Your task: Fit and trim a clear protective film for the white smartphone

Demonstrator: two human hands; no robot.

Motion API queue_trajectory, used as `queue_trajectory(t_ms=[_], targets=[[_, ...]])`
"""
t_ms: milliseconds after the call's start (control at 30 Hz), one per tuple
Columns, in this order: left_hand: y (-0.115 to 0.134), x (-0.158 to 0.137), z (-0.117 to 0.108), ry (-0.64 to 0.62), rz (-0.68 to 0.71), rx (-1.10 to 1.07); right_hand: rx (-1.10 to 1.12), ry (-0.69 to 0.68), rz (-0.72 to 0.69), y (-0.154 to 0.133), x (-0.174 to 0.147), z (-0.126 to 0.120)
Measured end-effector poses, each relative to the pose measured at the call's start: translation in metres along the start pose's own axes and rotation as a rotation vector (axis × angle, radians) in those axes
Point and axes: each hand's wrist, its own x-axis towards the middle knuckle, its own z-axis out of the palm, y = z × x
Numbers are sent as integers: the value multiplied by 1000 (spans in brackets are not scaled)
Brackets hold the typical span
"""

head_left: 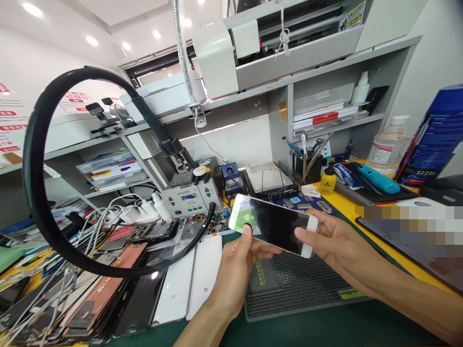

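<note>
A white-framed smartphone (273,224) is held up sideways between both hands, tilted down to the right. Its screen is dark, with a green and white patch toward the left end that may be a reflection. My left hand (235,265) grips the left part, thumb on the front and fingers behind. At the right end my right hand (336,246) is closed on the phone, its thumb lying on the glass near the white border. Below the phone lies a dark grey work mat (289,284) with a honeycomb pattern.
Several phones and panels, among them a white phone (175,289), lie to the left. A thick black hose (32,193) loops in front of a soldering station (188,197). Further right stand a yellow bottle (328,182), a tool holder (307,166) and a clear bottle (387,144).
</note>
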Motion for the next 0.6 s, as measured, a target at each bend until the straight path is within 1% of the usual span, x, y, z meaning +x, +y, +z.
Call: queue_trajectory(t_ms=[67,300,400,600], targets=[[0,-1,-2,-33,1,9,-14,19,7,1,0,-3],[9,-5,-4,-88,-14,-38,-36,11,18,3,0,-5],[11,-5,-5,-98,-24,-62,-84,19,18,3,1,-5],[10,-6,-7,-101,-39,-127,-185,80,-3,3,1,-4]])
